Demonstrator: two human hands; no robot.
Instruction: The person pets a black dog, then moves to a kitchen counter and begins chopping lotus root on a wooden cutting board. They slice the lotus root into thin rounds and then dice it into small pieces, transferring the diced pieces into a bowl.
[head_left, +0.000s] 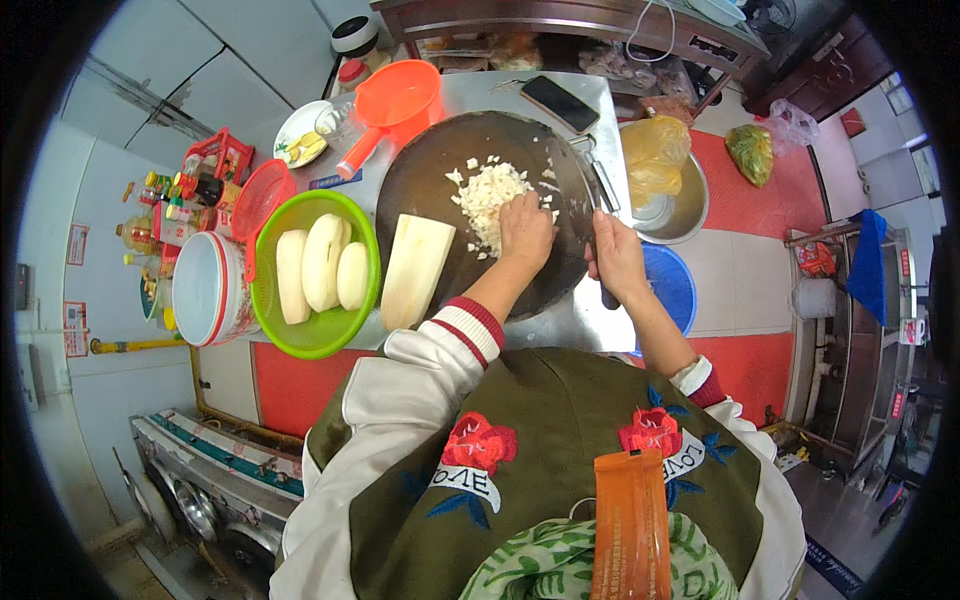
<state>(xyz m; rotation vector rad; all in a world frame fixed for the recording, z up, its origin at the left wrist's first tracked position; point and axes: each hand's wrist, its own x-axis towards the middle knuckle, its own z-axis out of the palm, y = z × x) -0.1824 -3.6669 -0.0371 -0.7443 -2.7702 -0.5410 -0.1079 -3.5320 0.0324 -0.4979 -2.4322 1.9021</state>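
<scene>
My left hand rests on a heap of finely chopped white vegetable, its fingertips hidden among the bits. In my right hand is the dark handle of a cleaver, whose blade lies along the right side of the round wooden chopping board. A large peeled piece of pale root vegetable lies across the board's left front edge. Left of it, a green plastic colander holds three peeled pale pieces, lotus root by their shape.
An orange-red ladle, a plate of yellow slices and a phone are on the steel table. White buckets and sauce bottles stand left. A steel basin and blue tub sit right, below.
</scene>
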